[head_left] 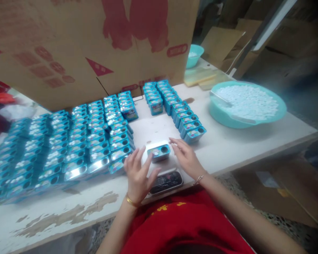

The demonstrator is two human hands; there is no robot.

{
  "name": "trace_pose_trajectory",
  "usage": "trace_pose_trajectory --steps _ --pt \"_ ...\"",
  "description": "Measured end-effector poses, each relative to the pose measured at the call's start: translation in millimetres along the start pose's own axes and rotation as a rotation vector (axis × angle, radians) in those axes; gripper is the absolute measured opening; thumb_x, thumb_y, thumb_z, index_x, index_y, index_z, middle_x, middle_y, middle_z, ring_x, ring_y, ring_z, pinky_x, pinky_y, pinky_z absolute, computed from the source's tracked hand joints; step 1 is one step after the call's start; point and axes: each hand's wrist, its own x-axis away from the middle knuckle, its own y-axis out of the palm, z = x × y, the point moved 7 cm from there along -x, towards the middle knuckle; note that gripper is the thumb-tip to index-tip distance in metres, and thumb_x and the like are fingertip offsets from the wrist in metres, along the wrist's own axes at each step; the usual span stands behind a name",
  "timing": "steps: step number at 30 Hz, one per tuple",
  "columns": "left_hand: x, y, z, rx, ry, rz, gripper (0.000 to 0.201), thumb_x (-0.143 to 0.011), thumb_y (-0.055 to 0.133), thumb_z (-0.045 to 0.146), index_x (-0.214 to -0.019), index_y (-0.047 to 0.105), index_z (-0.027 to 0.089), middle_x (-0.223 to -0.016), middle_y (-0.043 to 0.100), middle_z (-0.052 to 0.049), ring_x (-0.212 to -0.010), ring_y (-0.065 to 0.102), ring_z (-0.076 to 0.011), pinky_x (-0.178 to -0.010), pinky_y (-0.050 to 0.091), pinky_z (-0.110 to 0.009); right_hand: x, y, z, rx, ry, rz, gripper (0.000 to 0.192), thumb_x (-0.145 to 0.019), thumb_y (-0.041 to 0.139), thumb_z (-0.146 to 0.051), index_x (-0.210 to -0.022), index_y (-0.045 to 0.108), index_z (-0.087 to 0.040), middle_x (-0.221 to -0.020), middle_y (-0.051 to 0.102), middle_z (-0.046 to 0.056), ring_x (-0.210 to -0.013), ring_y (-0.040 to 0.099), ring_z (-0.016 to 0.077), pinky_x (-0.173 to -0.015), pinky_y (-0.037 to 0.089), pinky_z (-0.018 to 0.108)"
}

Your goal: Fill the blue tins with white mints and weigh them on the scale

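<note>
The blue container [162, 157] sits on the scale [167, 182], between my left hand [137, 172] and my right hand [187, 158]; both grips are released, fingers extended near its ends.

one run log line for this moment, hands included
blue box: on scale-like device | left hand: open, at box's left | right hand: open, at box's right
</note>
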Motion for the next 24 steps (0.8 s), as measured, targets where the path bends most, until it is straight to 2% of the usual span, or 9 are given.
trace_pose_trajectory --steps 3,7,12,18,20,21,23,24 --pt "-13 7.7 11 0.013 0.056 -0.036 0.045 -0.081 0.063 0.037 -0.123 0.054 0.023 -0.138 0.048 -0.012 -0.13 0.04 -0.0286 -0.106 0.027 -0.049 4 4 9 -0.07 0.103 -0.025 0.039 -0.093 0.043 -0.038 -0.124 0.058 -0.019 -0.113 0.063 0.01 -0.099 0.06 0.0204 -0.09 0.047 0.036" --pt "-27 18.1 27 0.075 0.128 -0.097 0.045 -0.084 0.059 0.039 -0.124 0.051 0.02 -0.133 0.054 -0.012 -0.128 0.043 -0.0262 -0.11 0.022 -0.05 4 6 10 -0.133 0.144 -0.025 0.043 -0.092 0.044 -0.041 -0.127 0.056 -0.018 -0.108 0.065 0.01 -0.09 0.061 0.0187 -0.085 0.049 0.034" --pt "-24 9.6 18 0.049 0.048 -0.014 0.044 -0.085 0.058 0.034 -0.126 0.051 0.02 -0.133 0.053 -0.013 -0.129 0.042 -0.0273 -0.109 0.022 -0.053 3 -3 15 -0.158 0.188 -0.034 0.045 -0.092 0.045 -0.04 -0.128 0.054 -0.015 -0.105 0.063 0.01 -0.078 0.06 0.0159 -0.077 0.051 0.031" --pt "-27 20.0 24 0.05 0.082 -0.098 0.039 -0.083 0.061 0.035 -0.119 0.057 0.021 -0.133 0.053 -0.012 -0.13 0.041 -0.0293 -0.11 0.02 -0.055 8 -22 29 -0.153 0.193 -0.032 0.039 -0.091 0.049 -0.039 -0.122 0.057 -0.018 -0.101 0.064 0.008 -0.071 0.059 0.0133 -0.069 0.051 0.029" --pt "-34 15.3 24 0.067 0.058 -0.063 0.032 -0.082 0.062 0.031 -0.112 0.06 0.021 -0.13 0.055 -0.012 -0.128 0.043 -0.0293 -0.109 0.02 -0.056 3 -44 28 -0.078 0.133 -0.002 0.035 -0.09 0.052 -0.037 -0.119 0.059 -0.019 -0.104 0.064 0.008 -0.074 0.059 0.0137 -0.068 0.051 0.028" --pt "-36 10.2 22 0.081 0.038 -0.035 0.027 -0.082 0.062 0.028 -0.109 0.061 0.021 -0.127 0.056 -0.012 -0.126 0.044 -0.0293 -0.108 0.021 -0.056 -2 -63 27 -0.021 0.098 0.035 0.034 -0.09 0.053 -0.036 -0.118 0.06 -0.019 -0.106 0.064 0.008 -0.076 0.06 0.0139 -0.068 0.05 0.028" --pt "-37 -3.7 15 0.11 -0.011 0.025 0.022 -0.082 0.062 0.022 -0.103 0.062 0.019 -0.122 0.058 -0.012 -0.123 0.047 -0.0292 -0.106 0.027 -0.055 -20 -117 24 0.155 0.029 0.162 0.032 -0.089 0.055 -0.034 -0.115 0.062 -0.017 -0.108 0.064 0.01 -0.08 0.06 0.0141 -0.068 0.049 0.027" --pt "-34 -11.1 10 0.12 -0.036 0.046 0.021 -0.082 0.061 0.019 -0.102 0.062 0.019 -0.12 0.058 -0.012 -0.121 0.049 -0.0287 -0.104 0.031 -0.054 -31 -151 24 0.287 0.0 0.265 0.032 -0.089 0.055 -0.032 -0.114 0.062 -0.013 -0.108 0.065 0.012 -0.081 0.06 0.0139 -0.068 0.047 0.027"
